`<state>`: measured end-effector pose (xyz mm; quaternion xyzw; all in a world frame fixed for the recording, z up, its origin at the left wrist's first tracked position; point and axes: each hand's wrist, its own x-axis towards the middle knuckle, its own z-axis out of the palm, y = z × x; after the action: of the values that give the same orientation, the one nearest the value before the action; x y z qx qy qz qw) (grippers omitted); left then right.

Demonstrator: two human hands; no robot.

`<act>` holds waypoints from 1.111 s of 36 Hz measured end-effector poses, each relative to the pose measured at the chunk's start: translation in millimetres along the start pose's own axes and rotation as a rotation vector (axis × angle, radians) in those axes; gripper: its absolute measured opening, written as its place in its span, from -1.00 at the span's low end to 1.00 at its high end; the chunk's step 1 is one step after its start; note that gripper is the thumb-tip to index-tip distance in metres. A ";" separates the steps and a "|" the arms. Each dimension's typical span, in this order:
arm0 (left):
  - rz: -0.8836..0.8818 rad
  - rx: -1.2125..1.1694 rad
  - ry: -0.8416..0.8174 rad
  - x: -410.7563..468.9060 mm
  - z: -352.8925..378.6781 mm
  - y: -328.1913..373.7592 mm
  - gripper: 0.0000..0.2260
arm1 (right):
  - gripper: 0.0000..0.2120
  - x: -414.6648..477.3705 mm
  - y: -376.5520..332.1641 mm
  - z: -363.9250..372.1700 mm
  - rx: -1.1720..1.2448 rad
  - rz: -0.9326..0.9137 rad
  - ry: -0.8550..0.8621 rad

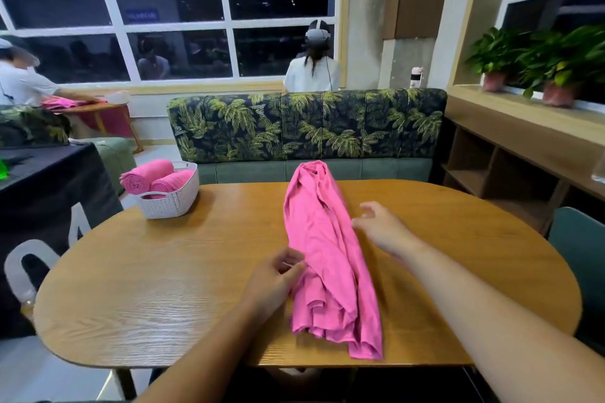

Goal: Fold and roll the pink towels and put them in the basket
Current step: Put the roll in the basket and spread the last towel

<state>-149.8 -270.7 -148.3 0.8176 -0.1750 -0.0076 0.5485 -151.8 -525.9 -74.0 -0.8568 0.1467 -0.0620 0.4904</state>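
Observation:
A pink towel (327, 258) lies bunched in a long crumpled strip down the middle of the wooden table (163, 288), its far end at the table's back edge. My left hand (278, 275) touches the strip's left edge near its middle, fingers curled toward the cloth; whether it pinches the towel I cannot tell. Above the towel's right edge hovers my right hand (379, 226), its fingers loosely spread and nothing in it. The white woven basket (170, 199) stands at the table's far left and holds two rolled pink towels (150, 177).
A leaf-print bench (307, 127) runs behind the table. Wooden shelves (507, 173) and potted plants (556, 69) fill the right side, with a teal chair (579, 245) at the table's right end. A black-draped table (49, 193) stands left. Two other people are in the background.

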 end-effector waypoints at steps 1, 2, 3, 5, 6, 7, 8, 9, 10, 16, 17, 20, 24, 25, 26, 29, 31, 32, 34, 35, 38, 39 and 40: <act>-0.046 -0.049 0.037 3.8 0.2 1.3 -0.84 | -0.47 0.0 7.2 3.8 -0.018 0.037 -0.012; -0.115 -0.076 0.073 9.4 0.7 4.2 -0.74 | -0.49 0.2 14.0 8.3 -0.019 0.083 -0.020; -0.194 -0.087 0.091 16.2 1.1 7.9 -0.64 | -0.54 -0.9 18.6 12.7 0.001 0.128 -0.030; -0.288 -0.038 0.067 30.6 3.8 18.7 -0.46 | -0.66 -5.8 23.2 21.0 0.102 0.214 -0.064; -0.297 -0.005 0.032 36.6 6.9 24.6 -0.39 | -0.75 -8.5 24.2 24.2 0.150 0.240 -0.085; -0.299 0.022 -0.006 40.9 11.0 30.8 -0.40 | -0.81 -9.2 26.1 27.3 0.187 0.241 -0.105; -0.297 0.054 -0.041 43.4 15.8 36.9 -0.46 | -0.83 -9.3 28.1 30.2 0.204 0.225 -0.118; -0.287 0.094 -0.061 44.7 20.2 40.9 -0.56 | -0.84 -7.5 31.6 33.6 0.212 0.197 -0.111; -0.272 0.151 -0.059 46.6 24.4 41.3 -0.66 | -0.84 -6.7 33.1 35.4 0.204 0.172 -0.093; -0.288 0.271 0.055 54.1 9.8 39.9 -0.87 | -0.73 -8.0 27.9 11.0 0.292 0.112 0.004; -0.305 0.265 0.073 55.8 -0.7 38.7 -0.88 | -0.72 -7.4 28.5 0.1 0.314 0.109 0.034; -0.351 0.281 0.122 58.0 -42.1 33.4 -0.88 | -0.74 -2.3 36.1 -38.4 0.315 0.091 0.159; -0.432 0.496 0.155 55.8 -93.9 26.5 -0.85 | -0.77 0.2 45.9 -84.2 0.113 0.077 0.298; -0.443 0.532 0.160 55.8 -99.6 24.6 -0.84 | -0.81 0.4 46.5 -88.7 0.074 0.065 0.290; -0.435 0.544 0.182 56.1 -101.5 23.7 -0.82 | -0.85 -1.2 44.0 -89.7 0.037 0.038 0.276; -0.345 0.459 0.235 53.4 -89.4 25.4 -0.69 | -0.88 -6.7 35.4 -75.3 -0.063 -0.022 0.170; -0.331 0.358 0.135 53.0 -74.5 26.5 -0.52 | -0.62 -10.7 30.3 -57.0 -0.110 -0.035 0.028; -0.350 0.341 0.048 52.4 -67.0 27.3 -0.39 | -0.40 -11.5 29.0 -46.3 -0.130 -0.039 -0.047; -0.375 0.381 -0.086 51.1 -55.3 27.0 -0.17 | -0.09 -17.9 23.7 -24.3 -0.207 -0.052 -0.153; -0.364 0.420 -0.116 50.9 -50.8 25.9 -0.15 | 0.00 -22.1 21.1 -12.9 -0.252 -0.060 -0.183; -0.300 0.537 -0.123 49.5 -36.5 28.8 -0.26 | 0.19 -34.5 15.4 21.7 -0.329 -0.084 -0.194; -0.277 0.551 -0.119 49.5 -31.7 29.3 -0.35 | 0.22 -38.0 13.9 32.0 -0.359 -0.077 -0.184; -0.257 0.560 -0.120 49.0 -27.6 30.1 -0.45 | 0.21 -38.9 14.5 41.4 -0.400 -0.086 -0.162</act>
<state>-106.5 -270.6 -101.4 0.9504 -0.0975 -0.0767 0.2852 -181.1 -486.6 -106.1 -0.9446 0.0796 0.0166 0.3179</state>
